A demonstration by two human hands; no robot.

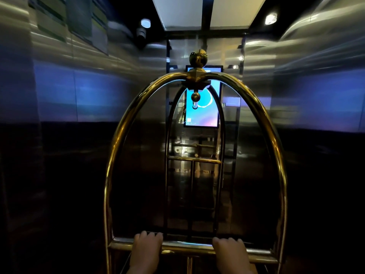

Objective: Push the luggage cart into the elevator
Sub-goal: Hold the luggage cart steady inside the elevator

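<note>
A brass luggage cart (126, 119) with tall arched tubes and a ball finial on top fills the middle of the view. It stands inside the elevator cabin (256, 80), whose steel walls run along both sides. My left hand (147, 248) and my right hand (230, 251) both grip the cart's horizontal brass push bar (187, 249) at the bottom, fingers curled over it. The cart's platform and any load are out of view below.
A lit blue screen (207, 115) hangs on the mirrored back wall behind the cart. Posters (79, 16) are on the left wall. Ceiling lights and a dome camera (141, 34) sit overhead. The lower walls are dark, and the side walls are close.
</note>
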